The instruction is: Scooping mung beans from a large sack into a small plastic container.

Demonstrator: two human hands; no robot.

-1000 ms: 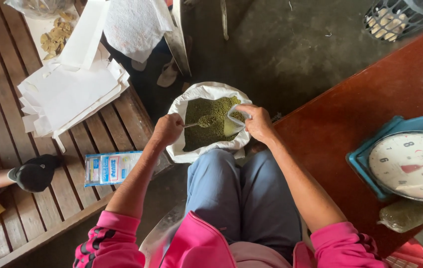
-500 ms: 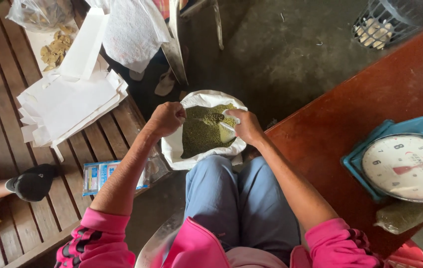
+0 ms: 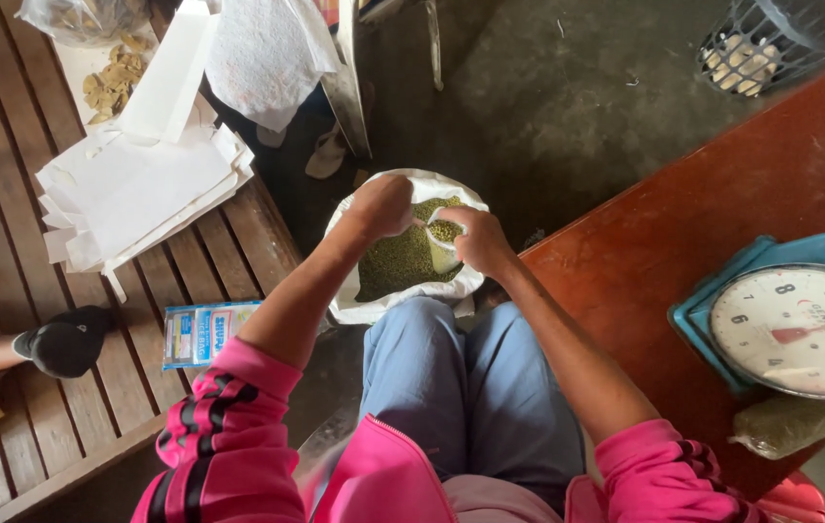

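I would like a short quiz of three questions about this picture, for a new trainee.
1. True or false: both hands are over the open white sack of green beans.
2. What does the right hand hold? A) a small clear bag with beans in it B) a knife C) a sheet of paper
3. What stands on the red-brown table at the right edge of the view?

Key
1. True. The left hand and the right hand meet above the sack.
2. A, the small clear bag.
3. A dial scale with a blue body.
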